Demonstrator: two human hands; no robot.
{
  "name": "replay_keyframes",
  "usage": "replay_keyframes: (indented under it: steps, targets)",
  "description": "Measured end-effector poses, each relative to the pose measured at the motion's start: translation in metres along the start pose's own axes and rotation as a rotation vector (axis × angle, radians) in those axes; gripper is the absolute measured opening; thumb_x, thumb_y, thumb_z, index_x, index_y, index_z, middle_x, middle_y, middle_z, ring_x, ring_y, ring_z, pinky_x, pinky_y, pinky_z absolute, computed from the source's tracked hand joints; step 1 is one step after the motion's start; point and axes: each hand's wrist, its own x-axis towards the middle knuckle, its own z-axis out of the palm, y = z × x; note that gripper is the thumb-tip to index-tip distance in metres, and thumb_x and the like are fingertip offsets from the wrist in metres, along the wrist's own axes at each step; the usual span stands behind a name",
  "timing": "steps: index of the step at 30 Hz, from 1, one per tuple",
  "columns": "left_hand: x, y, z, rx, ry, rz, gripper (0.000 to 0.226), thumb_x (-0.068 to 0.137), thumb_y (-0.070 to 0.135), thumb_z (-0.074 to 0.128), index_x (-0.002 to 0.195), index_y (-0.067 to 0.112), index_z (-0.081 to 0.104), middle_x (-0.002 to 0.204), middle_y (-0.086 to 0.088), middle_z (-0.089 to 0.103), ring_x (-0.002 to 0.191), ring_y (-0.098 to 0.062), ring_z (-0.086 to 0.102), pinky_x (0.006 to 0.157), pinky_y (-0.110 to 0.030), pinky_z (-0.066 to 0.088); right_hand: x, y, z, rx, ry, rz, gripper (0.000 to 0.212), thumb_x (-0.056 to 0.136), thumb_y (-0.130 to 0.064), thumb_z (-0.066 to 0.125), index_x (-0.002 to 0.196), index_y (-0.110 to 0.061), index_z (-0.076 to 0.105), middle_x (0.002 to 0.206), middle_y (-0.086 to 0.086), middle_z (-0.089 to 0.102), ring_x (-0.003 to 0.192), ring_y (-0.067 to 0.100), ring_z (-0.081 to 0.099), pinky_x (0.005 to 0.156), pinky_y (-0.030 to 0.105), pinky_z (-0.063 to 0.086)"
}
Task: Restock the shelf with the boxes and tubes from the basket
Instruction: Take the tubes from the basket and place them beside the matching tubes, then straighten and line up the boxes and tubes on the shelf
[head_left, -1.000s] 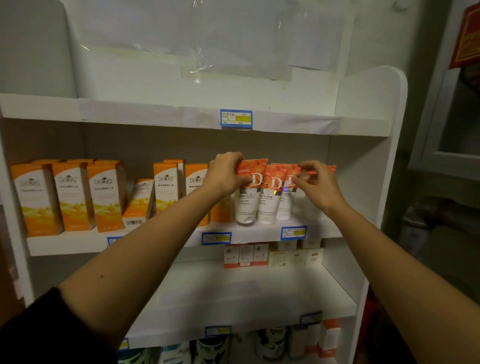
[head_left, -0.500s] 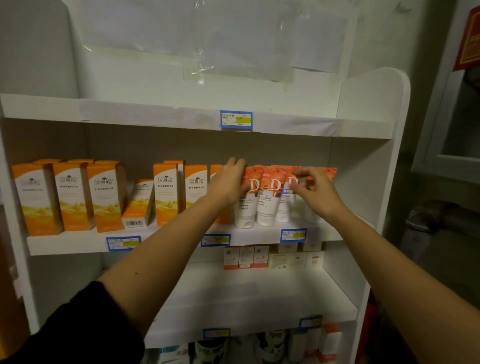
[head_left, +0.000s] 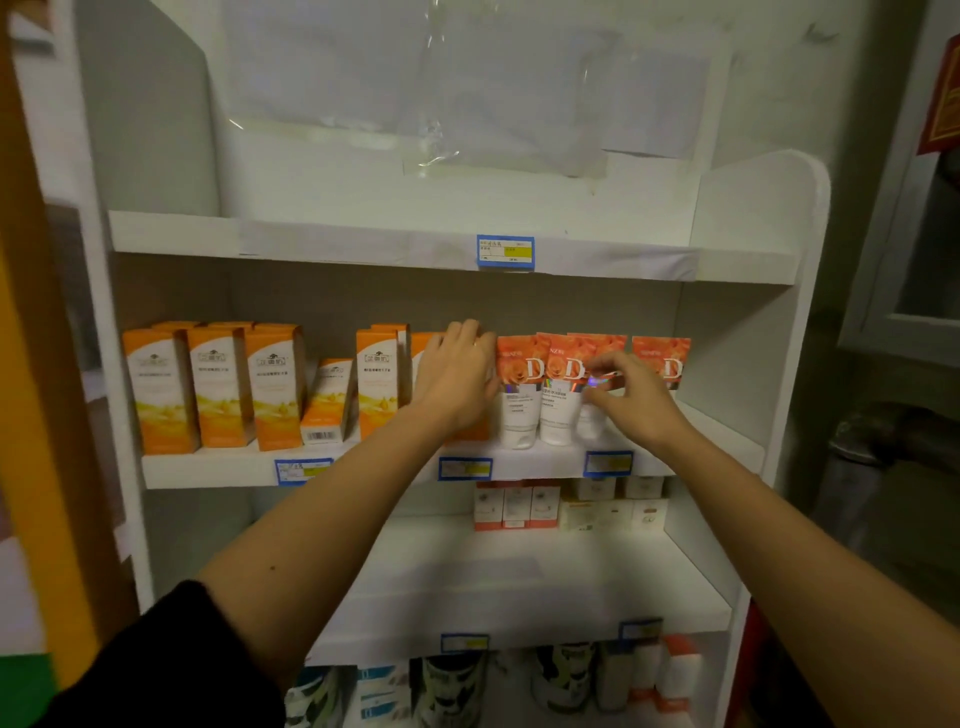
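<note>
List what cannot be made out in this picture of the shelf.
Head view only:
Basket: outside the frame.
Box: mostly behind the left hand.
Third tube: lower part behind the right hand; grip unclear.
Price tags: print too small.
Bottom goods: blurred, cut by the lower edge.

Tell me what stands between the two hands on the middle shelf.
Head view: two upright white plastic tubes with orange tops stand between the left hand and the right hand.

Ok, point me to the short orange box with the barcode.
In the head view the short orange box sits on the middle shelf, left of centre, between three tall orange boxes on its left and another tall box on its right.
</note>
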Motion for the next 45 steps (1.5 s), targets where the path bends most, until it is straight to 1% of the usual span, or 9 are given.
replay_keyframes:
  steps: [5, 11, 15, 22, 27, 31, 34, 38, 45]
  targets:
    - [-0.046, -0.039, -0.014, -0.032, 0.012, -0.022, 0.031, 0.089, 0.027, 0.048, 0.116, 0.015, 0.054, 0.121, -0.007, 0.057, 0.113, -0.025, 0.051, 0.091, -0.036, 0.041, -0.013, -0.026, 0.034, 0.058, -0.041, -0.005, 0.028, 0.085, -0.006, 0.059, 0.113, -0.009, 0.058, 0.107, 0.004, 0.058, 0.090, 0.015, 0.053, 0.068, 0.017, 0.041]
    - [-0.089, -0.098, -0.021, 0.021, -0.034, -0.144, 0.025, 0.088, 0.027, 0.050, 0.105, 0.013, 0.060, 0.111, -0.008, 0.064, 0.099, -0.026, 0.060, 0.071, -0.032, 0.045, -0.015, -0.064, 0.086, 0.090, -0.107, -0.018, 0.027, 0.084, -0.005, 0.058, 0.110, -0.009, 0.061, 0.103, 0.006, 0.061, 0.090, 0.016, 0.055, 0.078, 0.024, 0.045]
    - [-0.102, -0.129, -0.027, -0.010, -0.041, -0.285, 0.023, 0.087, 0.030, 0.052, 0.100, 0.013, 0.061, 0.106, -0.007, 0.066, 0.094, -0.025, 0.062, 0.072, -0.035, 0.050, -0.014, -0.085, 0.114, 0.129, -0.141, -0.033, 0.024, 0.086, -0.004, 0.054, 0.107, -0.012, 0.063, 0.091, -0.002, 0.058, 0.081, 0.013, 0.054, 0.069, 0.021, 0.046]
    - [-0.100, -0.170, -0.042, -0.024, 0.031, -0.353, 0.024, 0.087, 0.034, 0.052, 0.096, 0.015, 0.063, 0.097, -0.002, 0.067, 0.086, -0.019, 0.063, 0.073, -0.034, 0.055, 0.002, -0.122, 0.150, 0.156, -0.191, -0.121, 0.023, 0.087, -0.004, 0.054, 0.107, -0.010, 0.064, 0.092, -0.002, 0.058, 0.084, 0.012, 0.055, 0.075, 0.022, 0.047]
    - [-0.083, -0.199, -0.058, -0.034, 0.182, -0.309, 0.022, 0.086, 0.034, 0.056, 0.092, 0.013, 0.061, 0.093, -0.005, 0.065, 0.085, -0.017, 0.059, 0.069, -0.027, 0.046, 0.017, -0.149, 0.174, 0.095, -0.244, -0.216, 0.024, 0.088, -0.006, 0.054, 0.109, -0.012, 0.063, 0.101, 0.003, 0.062, 0.088, 0.010, 0.055, 0.073, 0.016, 0.046]
    - [-0.073, -0.225, -0.076, 0.066, 0.198, -0.318, 0.027, 0.084, 0.031, 0.058, 0.100, 0.010, 0.057, 0.105, -0.010, 0.059, 0.100, -0.023, 0.051, 0.081, -0.031, 0.041, 0.030, -0.173, 0.191, 0.032, -0.310, -0.257, 0.033, 0.087, -0.011, 0.059, 0.120, -0.014, 0.056, 0.117, 0.005, 0.060, 0.094, 0.009, 0.053, 0.081, 0.020, 0.045]
    - [-0.063, -0.244, -0.089, 0.145, 0.123, -0.302, 0.039, 0.082, 0.032, 0.060, 0.113, 0.009, 0.053, 0.117, -0.011, 0.054, 0.112, -0.026, 0.046, 0.091, -0.035, 0.038, 0.041, -0.189, 0.199, -0.009, -0.314, -0.271, 0.047, 0.083, -0.018, 0.065, 0.127, -0.014, 0.050, 0.127, 0.005, 0.052, 0.103, 0.014, 0.054, 0.082, 0.022, 0.045]
    - [-0.041, -0.266, -0.098, 0.139, -0.183, -0.339, 0.049, 0.082, 0.035, 0.060, 0.124, 0.010, 0.050, 0.128, -0.012, 0.051, 0.121, -0.028, 0.044, 0.099, -0.040, 0.038, 0.061, -0.205, 0.205, -0.084, -0.354, -0.304, 0.057, 0.078, -0.023, 0.071, 0.129, -0.016, 0.047, 0.131, 0.004, 0.047, 0.118, 0.020, 0.049, 0.090, 0.026, 0.044]
    - [-0.008, -0.283, -0.102, -0.191, -0.597, -0.394, 0.080, 0.080, 0.029, 0.067, 0.145, 0.012, 0.022, 0.148, -0.008, 0.038, 0.135, -0.028, 0.039, 0.112, -0.044, 0.034, 0.090, -0.224, 0.220, -0.217, -0.587, -0.178, 0.092, 0.071, -0.031, 0.076, 0.145, -0.016, 0.023, 0.151, 0.006, 0.031, 0.136, 0.026, 0.035, 0.107, 0.037, 0.036]
